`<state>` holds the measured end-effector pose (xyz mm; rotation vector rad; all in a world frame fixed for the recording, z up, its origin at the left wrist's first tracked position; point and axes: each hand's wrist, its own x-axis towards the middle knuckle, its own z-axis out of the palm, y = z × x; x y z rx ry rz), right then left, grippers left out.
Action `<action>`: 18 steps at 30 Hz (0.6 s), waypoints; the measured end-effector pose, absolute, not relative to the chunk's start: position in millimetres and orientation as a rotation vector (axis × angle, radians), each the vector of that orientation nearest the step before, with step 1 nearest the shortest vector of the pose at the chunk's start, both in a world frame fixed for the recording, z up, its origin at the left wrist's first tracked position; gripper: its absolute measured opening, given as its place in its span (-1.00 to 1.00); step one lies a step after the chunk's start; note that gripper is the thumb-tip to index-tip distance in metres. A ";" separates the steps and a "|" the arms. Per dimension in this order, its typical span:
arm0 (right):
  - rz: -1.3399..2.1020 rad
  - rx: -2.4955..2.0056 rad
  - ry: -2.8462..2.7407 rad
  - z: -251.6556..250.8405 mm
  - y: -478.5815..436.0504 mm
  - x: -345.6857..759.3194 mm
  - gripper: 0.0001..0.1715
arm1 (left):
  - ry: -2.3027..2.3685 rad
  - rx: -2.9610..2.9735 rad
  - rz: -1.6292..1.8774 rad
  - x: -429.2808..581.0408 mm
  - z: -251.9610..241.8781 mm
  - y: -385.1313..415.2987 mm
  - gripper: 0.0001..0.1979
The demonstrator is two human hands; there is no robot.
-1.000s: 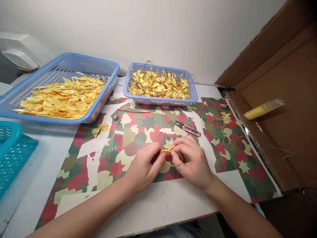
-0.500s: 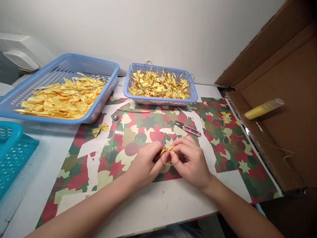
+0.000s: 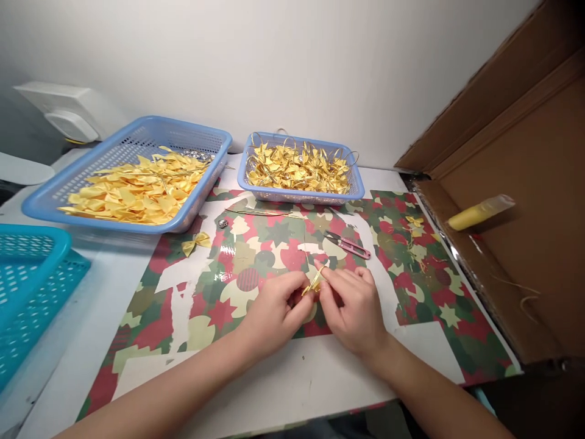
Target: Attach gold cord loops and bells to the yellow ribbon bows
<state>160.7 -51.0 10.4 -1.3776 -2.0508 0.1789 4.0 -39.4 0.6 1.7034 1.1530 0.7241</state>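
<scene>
Over the mat's middle, my left hand (image 3: pixel 278 310) pinches a small yellow ribbon bow (image 3: pixel 308 290) with a gold cord (image 3: pixel 319 275) on it. My right hand (image 3: pixel 354 310) is closed on the same piece from the other side, the cord passing by its index fingertip. Fingers hide most of the bow, so its knot cannot be made out. Just beyond my right hand lie pink-handled thread snips (image 3: pixel 348 245). Farther left on the mat are a loose yellow bow (image 3: pixel 196 244) and small silver bells (image 3: pixel 222 224).
A large blue basket (image 3: pixel 183 221) with yellow bows stands back left; a smaller blue basket (image 3: pixel 301 195) of corded bows stands behind the mat. Gold cords (image 3: pixel 265 213) lie before it. A teal basket (image 3: pixel 68 268) is at left, a cardboard box (image 3: pixel 503 152) with a yellow tube (image 3: pixel 479 212) at right.
The cord loop, hanging toward me below the bow before, is now turned up and away near my right index finger. The head view has shifted slightly.
</scene>
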 end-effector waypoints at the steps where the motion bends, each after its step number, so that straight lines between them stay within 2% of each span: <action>1: 0.221 -1.442 -2.055 10.5 -49.4 160.9 -0.75 | 1.151 1.700 0.704 4.5 1.3 -40.1 -0.74; 5: 0.563 -1.616 -2.019 12.8 -43.1 161.3 -0.60 | 1.154 1.726 0.669 5.2 1.0 -42.0 -0.78; 11: 1.058 -1.505 -1.705 18.8 -38.1 160.2 -0.77 | 1.155 1.724 0.703 2.9 0.1 -40.8 -0.75; 18: 1.517 -1.249 -1.490 31.2 -40.0 166.1 -0.63 | 1.146 1.632 0.829 -1.6 6.7 -36.3 -0.69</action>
